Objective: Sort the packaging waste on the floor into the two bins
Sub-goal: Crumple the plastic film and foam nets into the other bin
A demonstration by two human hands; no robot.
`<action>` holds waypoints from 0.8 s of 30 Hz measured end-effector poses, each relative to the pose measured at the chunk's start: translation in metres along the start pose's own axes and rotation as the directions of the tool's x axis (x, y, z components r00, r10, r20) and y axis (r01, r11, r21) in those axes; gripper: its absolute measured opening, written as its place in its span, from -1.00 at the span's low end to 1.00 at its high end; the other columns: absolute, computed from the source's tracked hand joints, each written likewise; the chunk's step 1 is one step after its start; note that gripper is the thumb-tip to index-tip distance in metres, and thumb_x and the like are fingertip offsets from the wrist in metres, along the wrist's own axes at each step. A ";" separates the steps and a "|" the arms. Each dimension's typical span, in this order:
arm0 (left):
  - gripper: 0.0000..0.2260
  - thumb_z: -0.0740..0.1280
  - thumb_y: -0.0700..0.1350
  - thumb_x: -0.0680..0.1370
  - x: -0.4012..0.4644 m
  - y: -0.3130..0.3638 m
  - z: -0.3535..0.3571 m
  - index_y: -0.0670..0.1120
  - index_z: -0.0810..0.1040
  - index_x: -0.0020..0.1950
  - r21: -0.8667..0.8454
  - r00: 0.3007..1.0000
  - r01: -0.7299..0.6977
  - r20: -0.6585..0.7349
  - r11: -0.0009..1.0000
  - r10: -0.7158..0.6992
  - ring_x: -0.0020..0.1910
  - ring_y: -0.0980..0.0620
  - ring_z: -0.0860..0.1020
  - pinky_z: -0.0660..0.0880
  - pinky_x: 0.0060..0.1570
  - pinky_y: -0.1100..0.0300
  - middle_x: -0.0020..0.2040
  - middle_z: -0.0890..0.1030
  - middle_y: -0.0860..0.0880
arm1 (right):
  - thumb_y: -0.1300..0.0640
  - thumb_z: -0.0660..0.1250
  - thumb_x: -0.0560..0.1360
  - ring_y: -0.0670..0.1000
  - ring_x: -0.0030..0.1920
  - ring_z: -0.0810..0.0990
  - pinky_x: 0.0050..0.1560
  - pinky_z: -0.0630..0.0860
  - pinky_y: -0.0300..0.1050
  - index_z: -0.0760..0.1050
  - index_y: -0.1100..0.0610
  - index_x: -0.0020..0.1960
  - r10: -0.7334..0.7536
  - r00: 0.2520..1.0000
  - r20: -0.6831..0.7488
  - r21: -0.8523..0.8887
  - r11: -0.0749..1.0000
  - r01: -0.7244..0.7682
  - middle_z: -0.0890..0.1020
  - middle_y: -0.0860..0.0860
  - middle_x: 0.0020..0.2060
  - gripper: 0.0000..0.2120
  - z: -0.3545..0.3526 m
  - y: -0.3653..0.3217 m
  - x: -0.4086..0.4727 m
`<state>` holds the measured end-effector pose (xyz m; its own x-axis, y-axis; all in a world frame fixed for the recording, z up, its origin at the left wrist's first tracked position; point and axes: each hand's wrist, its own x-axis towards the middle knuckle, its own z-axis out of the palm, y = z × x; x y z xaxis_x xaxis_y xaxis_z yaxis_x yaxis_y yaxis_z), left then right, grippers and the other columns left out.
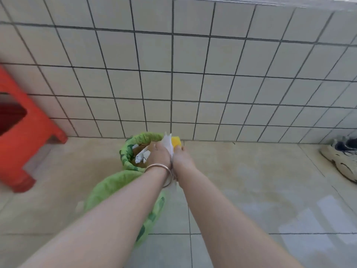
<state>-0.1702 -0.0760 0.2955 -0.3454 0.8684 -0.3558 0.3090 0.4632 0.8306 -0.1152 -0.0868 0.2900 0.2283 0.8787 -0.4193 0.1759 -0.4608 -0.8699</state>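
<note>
Both arms reach forward and down, and the hands meet right over the far green bin (133,144), which stands on the floor against the foot of the tiled wall (193,74). The left hand (159,153), a metal bangle (160,169) on its wrist, has its grip curled over a piece of white packaging (167,143) that sticks up between the two hands. The right hand (181,156) is pressed in just beside it, grip closed on the same bundle, where a yellow piece (176,142) shows at the top, touching the white one. What exactly each finger pinches cannot be told; the hands hide it and the picture is blurred.

Inside the far bin's mouth there is crumpled white paper (142,154) and something brownish under it. A second green bin (116,182), nearer the person, touches the first one and lies mostly hidden under the left forearm.

Off to the left, a red plastic stool (23,136) stands by the wall. Far right, a pale sneaker (342,161) rests on the floor (251,180) near the wall.
</note>
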 end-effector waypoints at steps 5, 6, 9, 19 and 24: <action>-0.61 -0.02 -0.15 0.64 0.032 -0.052 -0.044 -0.31 0.31 0.38 0.148 0.993 0.120 -0.025 0.982 -0.117 0.36 -0.19 0.39 0.34 0.30 0.08 0.38 0.39 -0.27 | 0.16 0.04 0.61 0.14 0.13 0.49 0.12 0.40 -0.11 0.34 0.23 0.33 -0.057 0.978 0.202 -0.164 0.982 0.091 0.49 0.17 0.13 -0.66 0.056 0.001 -0.016; -0.62 0.01 -0.15 0.63 0.039 -0.062 -0.053 -0.31 0.34 0.36 0.136 0.987 0.158 -0.034 0.978 -0.155 0.34 -0.19 0.42 0.37 0.28 0.09 0.35 0.42 -0.27 | 0.16 0.04 0.61 0.11 0.05 0.47 0.09 0.41 -0.10 0.34 0.20 0.35 -0.035 0.968 0.247 -0.190 0.978 0.084 0.48 0.13 0.08 -0.66 0.068 0.005 -0.018; -0.68 0.15 -0.14 0.59 0.059 -0.084 -0.078 -0.25 0.41 0.30 0.097 0.977 0.211 -0.049 0.973 -0.207 0.24 -0.21 0.50 0.43 0.17 0.09 0.27 0.50 -0.28 | 0.10 0.06 0.52 0.13 0.00 0.50 0.03 0.48 -0.03 0.37 -0.03 0.29 0.107 0.915 0.389 -0.132 0.989 -0.060 0.51 0.10 0.06 -0.64 0.099 0.011 -0.021; -0.53 0.14 0.02 0.55 0.092 -0.131 -0.110 -0.20 0.32 0.38 0.047 0.970 0.208 0.119 0.977 -0.212 0.14 -0.10 0.50 0.47 0.03 0.23 0.31 0.46 -0.25 | 0.22 0.12 0.52 0.06 -0.09 0.49 -0.29 0.46 -0.20 0.24 -0.03 0.41 0.090 0.828 0.553 -0.292 0.952 0.091 0.48 0.09 0.11 -0.52 0.151 0.039 0.001; -0.66 0.03 -0.08 0.64 0.116 -0.152 -0.079 -0.21 0.52 0.17 -0.137 0.927 0.348 0.198 0.927 -0.318 -0.05 0.02 0.44 0.45 -0.10 0.26 0.23 0.51 -0.25 | 0.27 0.16 0.47 0.17 0.17 0.48 0.18 0.46 0.00 0.28 0.04 0.36 0.003 0.873 0.487 -0.511 0.812 0.282 0.43 0.15 0.24 -0.52 0.155 0.064 0.037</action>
<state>-0.3272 -0.0593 0.1621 -0.2432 0.6926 -0.6791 0.0447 0.7074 0.7054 -0.2438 -0.0642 0.1781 -0.2665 0.8266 -0.4957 0.6970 -0.1900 -0.6915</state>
